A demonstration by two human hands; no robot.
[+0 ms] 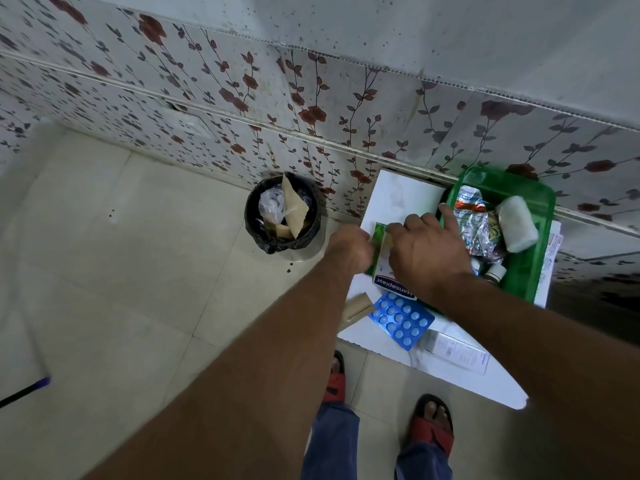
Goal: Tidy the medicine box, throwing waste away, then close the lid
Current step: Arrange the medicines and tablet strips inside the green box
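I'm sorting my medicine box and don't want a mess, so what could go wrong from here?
1. The blue blister pack and the brown paper piece lie at the white surface's edge; a forearm could sweep them to the floor.
2. The bin looks nearly full, so thrown waste may spill.
3. Both hands, left hand and right hand, crowd the plaster box, possibly nudging it off.

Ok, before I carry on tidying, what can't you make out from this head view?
- Hansaplast box: both hands, left hand and right hand, cover most of it, so the grip is unclear.
- Green box: its near corner is behind the right forearm; the lid isn't identifiable.
- Small bottles: labels too small to read.
- Bin: contents are blurred, only paper and plastic show.
- White carton: print unreadable.
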